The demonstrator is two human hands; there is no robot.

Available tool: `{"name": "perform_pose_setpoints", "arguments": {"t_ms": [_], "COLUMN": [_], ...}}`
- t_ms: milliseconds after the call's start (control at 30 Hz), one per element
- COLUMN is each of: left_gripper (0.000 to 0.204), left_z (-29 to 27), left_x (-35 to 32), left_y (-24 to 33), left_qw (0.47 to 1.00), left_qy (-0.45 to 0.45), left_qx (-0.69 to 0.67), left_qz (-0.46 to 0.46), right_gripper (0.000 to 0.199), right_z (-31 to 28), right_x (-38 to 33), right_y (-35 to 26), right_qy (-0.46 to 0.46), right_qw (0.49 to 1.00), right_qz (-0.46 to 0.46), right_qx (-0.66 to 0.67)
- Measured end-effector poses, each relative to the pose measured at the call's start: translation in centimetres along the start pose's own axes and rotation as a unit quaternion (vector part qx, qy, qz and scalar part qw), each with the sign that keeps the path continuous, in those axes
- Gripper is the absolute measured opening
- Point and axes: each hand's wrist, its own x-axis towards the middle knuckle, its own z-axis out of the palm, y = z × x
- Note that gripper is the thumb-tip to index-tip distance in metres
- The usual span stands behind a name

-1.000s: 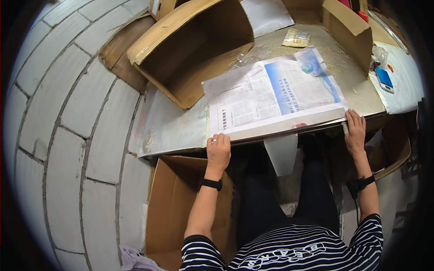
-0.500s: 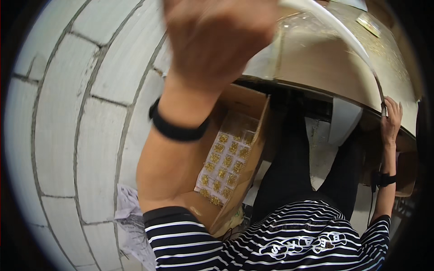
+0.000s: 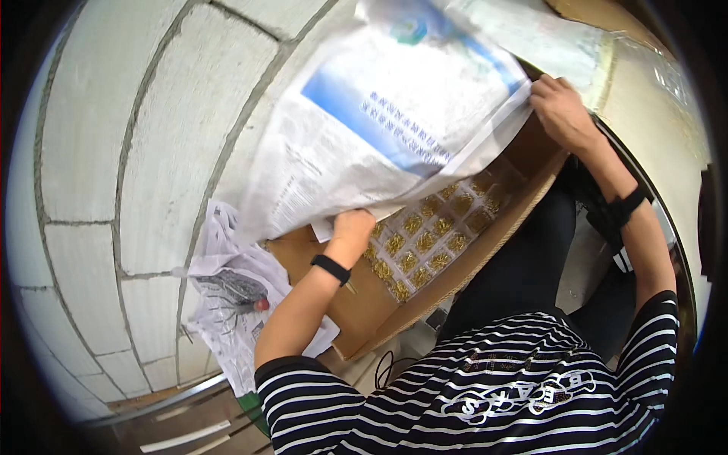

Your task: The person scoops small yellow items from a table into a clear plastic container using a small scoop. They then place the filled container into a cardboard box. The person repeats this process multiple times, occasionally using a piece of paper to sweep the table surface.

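A large newspaper sheet (image 3: 356, 129), white with a blue band, spreads over the far part of an open cardboard box (image 3: 485, 250). My left hand (image 3: 354, 227) is closed on its near edge, above the left part of the box. With the fingers of my right hand (image 3: 561, 114) I pinch the sheet's right corner near the box's far right end. In the box, partly under the sheet, lie rows of clear packs of small gold-coloured pieces (image 3: 425, 243). What lies under the covered part is hidden.
A table (image 3: 660, 114) with a curved dark edge stands at the right. Crumpled printed paper (image 3: 235, 303) lies left of the box on the floor by pale plank-like tiles (image 3: 167, 152). A dark cable (image 3: 387, 368) shows below the box.
Both hands have come from the table side to the box, bringing the sheet, which was seen edge-on and now spreads partly over it. My left hand has come down; my view has turned left.
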Motion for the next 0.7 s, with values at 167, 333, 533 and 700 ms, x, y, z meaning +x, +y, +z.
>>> {"name": "perform_pose_setpoints", "arguments": {"t_ms": [167, 333, 533, 700], "left_gripper": [0.023, 0.026, 0.027, 0.029], "left_z": [7.1, 12.0, 18.5, 19.8], "left_x": [2.2, 3.8, 3.8, 2.8], "left_y": [2.3, 5.9, 9.8, 11.5], "left_qw": [0.974, 0.945, 0.916, 0.872], "left_qy": [-0.174, -0.256, -0.261, -0.325], "left_qx": [-0.135, -0.186, -0.294, -0.361], "left_qz": [0.045, 0.08, 0.079, 0.063], "right_gripper": [0.003, 0.015, 0.035, 0.033], "right_z": [7.8, 7.7, -2.7, -6.7], "right_x": [3.2, 2.4, -2.3, -9.6], "right_y": [-2.9, -3.8, -4.7, -4.2], "right_qy": [-0.161, -0.197, 0.008, 0.031], "right_qw": [0.984, 0.979, 0.982, 0.966], "right_qz": [-0.071, -0.031, 0.053, 0.172], "right_qx": [-0.024, 0.043, 0.182, 0.188]}}
